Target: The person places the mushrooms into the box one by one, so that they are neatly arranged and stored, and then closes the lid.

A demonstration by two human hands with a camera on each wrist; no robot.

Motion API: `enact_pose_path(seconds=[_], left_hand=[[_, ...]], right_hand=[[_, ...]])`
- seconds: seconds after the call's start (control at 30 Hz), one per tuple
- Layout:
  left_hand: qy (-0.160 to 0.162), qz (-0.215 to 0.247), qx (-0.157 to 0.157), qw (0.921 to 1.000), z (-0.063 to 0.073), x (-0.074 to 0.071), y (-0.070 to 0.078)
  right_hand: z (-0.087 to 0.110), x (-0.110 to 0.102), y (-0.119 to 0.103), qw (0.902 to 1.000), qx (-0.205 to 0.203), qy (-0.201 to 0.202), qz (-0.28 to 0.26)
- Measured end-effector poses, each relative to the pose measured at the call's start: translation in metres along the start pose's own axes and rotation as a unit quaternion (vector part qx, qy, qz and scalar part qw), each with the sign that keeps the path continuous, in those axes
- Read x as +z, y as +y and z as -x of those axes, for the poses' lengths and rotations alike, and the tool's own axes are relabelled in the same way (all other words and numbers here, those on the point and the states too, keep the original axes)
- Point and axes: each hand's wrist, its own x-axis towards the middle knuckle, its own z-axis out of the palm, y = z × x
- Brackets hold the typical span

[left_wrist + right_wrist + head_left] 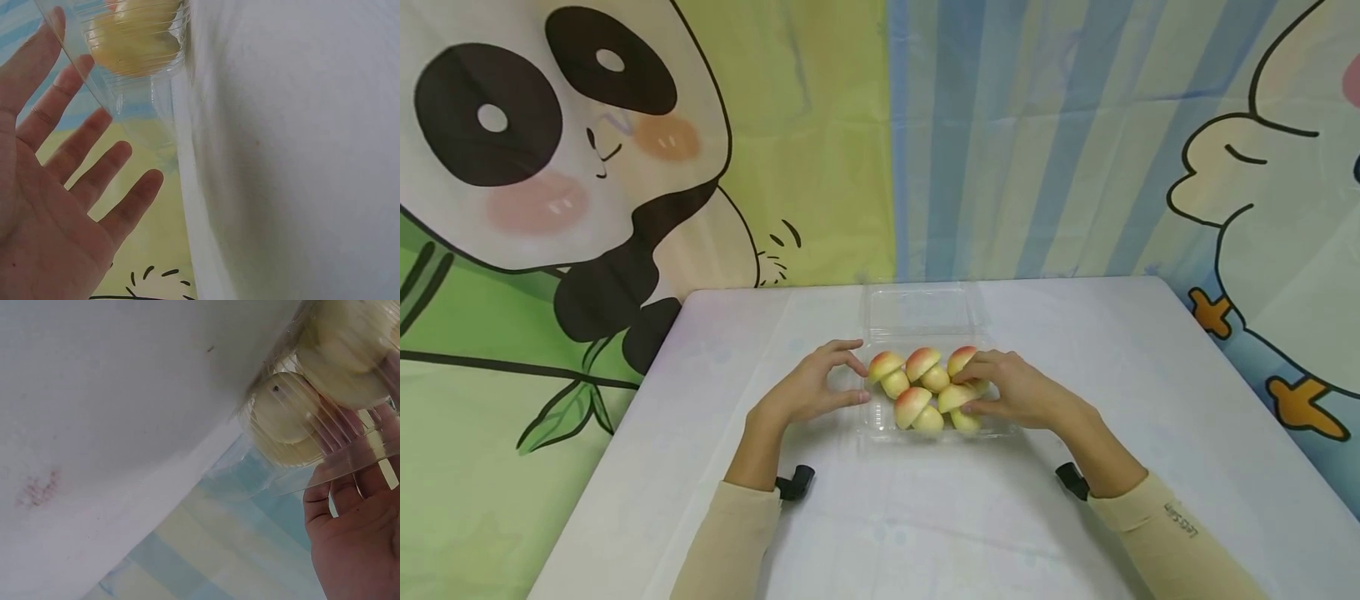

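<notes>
A clear plastic clamshell box sits on the table, holding several toy mushrooms with yellow stems and red-yellow caps. Over its right side, my right hand reaches in and pinches the front-right mushroom between thumb and fingers. Behind that one, another mushroom is partly covered by the same hand. In the right wrist view, fingers show through the ribbed wall beside the mushrooms. My left hand is at the box's left edge, fingers spread, their tips right at the rim in the left wrist view.
The box's transparent lid lies folded back toward the table's far edge. A white cloth covers the table. Behind it hangs a printed curtain with a panda and stripes. Black straps are at both wrists.
</notes>
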Motion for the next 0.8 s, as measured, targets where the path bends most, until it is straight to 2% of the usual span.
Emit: enact_pose_path(seconds=[0.17, 0.3, 0.43, 0.53, 0.67, 0.8], left_hand=[[-0.002, 0.002, 0.005, 1.0000, -0.001, 0.000, 0.001], [0.001, 0.006, 0.005, 1.0000, -0.001, 0.000, -0.001], [0.012, 0.026, 0.005, 0.9996, -0.002, 0.000, -0.002], [0.022, 0.046, 0.009, 0.9986, -0.002, 0.000, -0.002], [0.031, 0.046, 0.003, 0.9984, -0.001, 0.001, -0.004], [0.033, 0.038, -0.008, 0.9987, -0.001, 0.002, -0.005]], right_hand=[[0.000, 0.000, 0.000, 0.9998, 0.021, -0.005, -0.004], [0.000, -0.002, 0.001, 0.9996, 0.016, 0.004, -0.025], [-0.001, -0.002, 0.006, 0.9983, -0.015, 0.034, -0.044], [-0.003, -0.002, 0.012, 0.9959, -0.038, 0.074, -0.037], [-0.005, -0.003, 0.022, 0.9925, -0.034, 0.117, -0.014], [-0.006, -0.004, 0.031, 0.9916, -0.011, 0.128, -0.017]])
